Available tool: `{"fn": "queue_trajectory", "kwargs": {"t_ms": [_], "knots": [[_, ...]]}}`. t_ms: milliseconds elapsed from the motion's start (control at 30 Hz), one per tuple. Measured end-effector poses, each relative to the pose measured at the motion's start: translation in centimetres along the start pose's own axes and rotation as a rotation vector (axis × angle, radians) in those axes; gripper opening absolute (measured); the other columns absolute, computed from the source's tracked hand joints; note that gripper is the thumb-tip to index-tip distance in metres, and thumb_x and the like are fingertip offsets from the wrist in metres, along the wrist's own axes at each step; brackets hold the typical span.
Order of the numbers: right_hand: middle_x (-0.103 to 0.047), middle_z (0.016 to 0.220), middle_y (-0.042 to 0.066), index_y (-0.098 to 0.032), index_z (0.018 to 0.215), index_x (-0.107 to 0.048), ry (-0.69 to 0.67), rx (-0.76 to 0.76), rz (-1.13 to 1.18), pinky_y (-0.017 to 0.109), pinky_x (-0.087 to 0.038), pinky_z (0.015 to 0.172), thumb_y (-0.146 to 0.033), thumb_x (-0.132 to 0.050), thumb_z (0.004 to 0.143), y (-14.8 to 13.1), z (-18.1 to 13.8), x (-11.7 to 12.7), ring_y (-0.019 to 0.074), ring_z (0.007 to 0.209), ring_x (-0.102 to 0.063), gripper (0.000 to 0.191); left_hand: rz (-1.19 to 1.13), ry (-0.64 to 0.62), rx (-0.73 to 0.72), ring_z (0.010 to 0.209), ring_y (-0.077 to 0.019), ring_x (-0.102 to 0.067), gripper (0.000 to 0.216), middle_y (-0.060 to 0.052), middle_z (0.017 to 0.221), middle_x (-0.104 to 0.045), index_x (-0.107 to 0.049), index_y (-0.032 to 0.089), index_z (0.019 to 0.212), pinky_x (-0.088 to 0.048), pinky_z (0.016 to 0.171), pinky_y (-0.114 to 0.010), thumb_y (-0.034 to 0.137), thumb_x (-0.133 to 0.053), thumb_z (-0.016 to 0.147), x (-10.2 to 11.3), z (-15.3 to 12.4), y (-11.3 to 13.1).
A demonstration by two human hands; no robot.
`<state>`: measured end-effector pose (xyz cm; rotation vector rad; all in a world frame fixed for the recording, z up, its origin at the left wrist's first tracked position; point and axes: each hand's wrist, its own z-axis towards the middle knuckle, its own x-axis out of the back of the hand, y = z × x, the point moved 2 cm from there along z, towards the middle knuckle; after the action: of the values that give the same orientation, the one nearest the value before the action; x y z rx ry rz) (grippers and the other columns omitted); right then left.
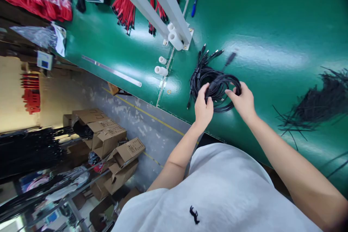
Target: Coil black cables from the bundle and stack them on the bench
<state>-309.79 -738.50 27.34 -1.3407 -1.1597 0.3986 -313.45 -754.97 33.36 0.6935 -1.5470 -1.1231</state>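
Note:
A bundle of coiled black cables [217,79] lies on the green table [272,25] just in front of me, plug ends fanned toward the far side. My left hand [203,107] is closed on the coil's near left part, fingers wrapped round the strands. My right hand [243,100] grips the coil's right side, fingers curled over it. One cable end [230,58] sticks up blurred beyond the coil.
A heap of black cable ties [320,105] lies at the right. Red cable bundles [127,7], a blue pen [195,1], white frame posts [163,0] and white rollers [174,38] stand farther back. Cardboard boxes [114,141] sit on the floor at the left.

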Motion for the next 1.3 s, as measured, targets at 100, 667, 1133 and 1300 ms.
{"fn": "queue_trajectory", "kwargs": {"t_ms": [100,667,1133,1300], "knots": [[-0.068,0.106,0.007,-0.021,0.101,-0.067,-0.110,0.028,0.288,0.047,-0.050,0.100,-0.048,-0.077,0.072,-1.4,-1.2,4.3,0.0247,0.101,-0.063,0.041,-0.163,-0.194,-0.039,0.134,-0.0268,-0.053,0.041,-0.006,0.135,-0.063,-0.062,0.026,0.128,-0.037,0.119,-0.048,0.014,-0.053,0.091,0.9,-0.5,4.1],[-0.055,0.142,0.011,-0.019,0.121,-0.064,-0.499,0.815,-0.489,0.060,-0.015,0.124,-0.013,-0.046,0.087,2.0,2.2,-3.0,0.0274,0.144,-0.038,0.038,0.278,-0.011,0.097,0.156,-0.0282,-0.019,0.076,-0.019,0.165,-0.025,-0.027,0.016,0.154,-0.017,0.127,-0.048,0.040,-0.061,0.091,1.9,5.7,-8.8],[-0.044,0.147,0.025,-0.007,0.137,-0.048,0.012,0.171,-0.273,0.055,-0.033,0.117,-0.042,-0.036,0.099,1.1,4.5,-8.9,0.0339,0.140,-0.040,0.053,0.135,0.015,0.214,0.150,-0.0218,-0.035,0.074,-0.012,0.160,-0.040,-0.027,0.016,0.155,-0.026,0.127,-0.041,0.004,-0.046,0.084,1.4,8.3,-9.3],[-0.035,0.153,0.030,0.002,0.150,-0.028,-0.049,0.038,-0.261,0.055,-0.030,0.119,-0.033,-0.040,0.095,1.3,5.8,-11.3,0.0353,0.146,-0.034,0.066,0.166,-0.039,0.215,0.148,-0.0218,-0.039,0.077,-0.016,0.158,-0.042,-0.025,0.009,0.155,-0.029,0.125,-0.038,-0.003,-0.044,0.081,1.8,10.9,-10.0]]}}
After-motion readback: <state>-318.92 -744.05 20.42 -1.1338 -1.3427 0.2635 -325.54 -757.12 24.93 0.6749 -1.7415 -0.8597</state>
